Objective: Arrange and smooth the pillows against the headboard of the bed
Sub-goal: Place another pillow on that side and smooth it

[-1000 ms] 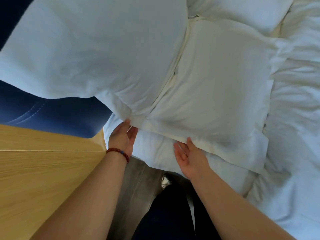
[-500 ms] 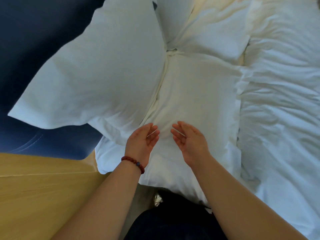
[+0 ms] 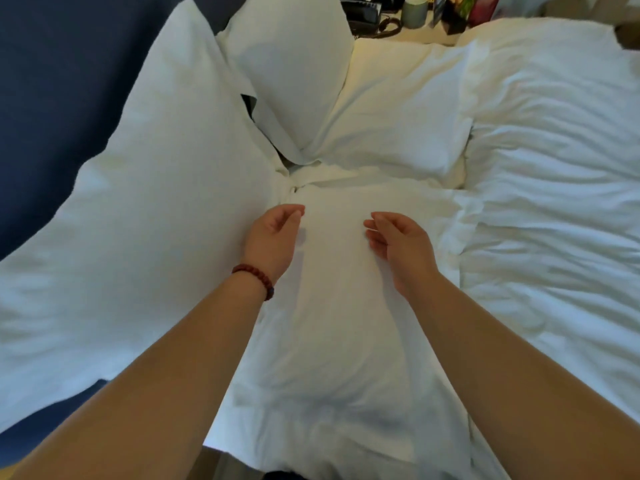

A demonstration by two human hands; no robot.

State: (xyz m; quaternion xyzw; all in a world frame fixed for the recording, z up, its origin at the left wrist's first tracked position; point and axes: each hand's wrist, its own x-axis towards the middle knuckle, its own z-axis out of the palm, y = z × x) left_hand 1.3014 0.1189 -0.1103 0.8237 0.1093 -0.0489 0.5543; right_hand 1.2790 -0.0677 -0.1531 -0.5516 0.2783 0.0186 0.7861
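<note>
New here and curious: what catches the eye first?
The left hand and right hand, loosely curled and holding nothing, are over a flat white pillow in the middle. At left a big pillow leans on the dark blue headboard; a rumpled duvet fills the right.

A cluttered bedside table (image 3: pixel 429 39) holds a black telephone (image 3: pixel 363 12) and a cup (image 3: pixel 414 10).

Bare forearms; a dark red beaded bracelet (image 3: pixel 255 276) circles the left wrist.
</note>
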